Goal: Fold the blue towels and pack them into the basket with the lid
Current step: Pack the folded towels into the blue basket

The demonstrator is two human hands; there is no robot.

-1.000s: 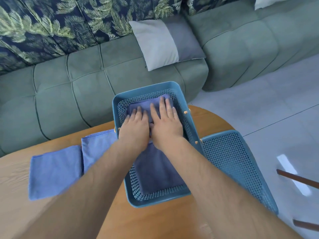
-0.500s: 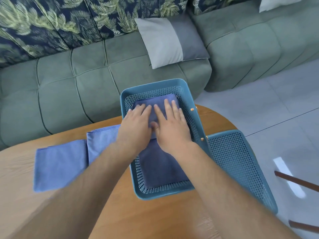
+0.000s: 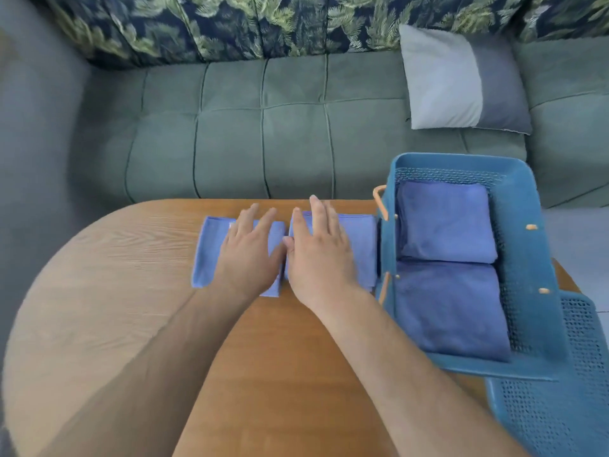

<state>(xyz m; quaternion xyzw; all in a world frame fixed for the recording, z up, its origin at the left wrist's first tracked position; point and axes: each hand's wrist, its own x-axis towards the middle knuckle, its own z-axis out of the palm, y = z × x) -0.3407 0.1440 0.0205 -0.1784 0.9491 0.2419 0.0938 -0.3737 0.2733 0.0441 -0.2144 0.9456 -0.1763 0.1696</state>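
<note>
Reaches no longer into the basket (image 3: 527, 258). Lays the left hand (image 3: 250, 255) flat, fingers straight and slightly spread, over the left folded towel (image 3: 206, 255) on the wooden table (image 3: 131, 291), and the right hand (image 3: 318, 255) likewise flat over the right folded towel (image 3: 362, 245), thumbs nearly touching. Grips nothing with either hand; hard to tell through the motion blur between pressing and hovering just above the cloth. Keeps these two towels side by side, the right one just beside the basket's left wall. Shows, uncovered now where both hands pressed half a second ago, the far towel (image 3: 445, 222) and the near towel (image 3: 451, 308), folded and edge to edge inside the basket. Leaves the lid (image 3: 560, 407) open at the basket's near right. Looks further left than before: basket at the right of view, green sofa (image 3: 263, 143) behind the table, grey pillow (image 3: 445, 77) and leaf-print cushions (image 3: 230, 21) on it.
</note>
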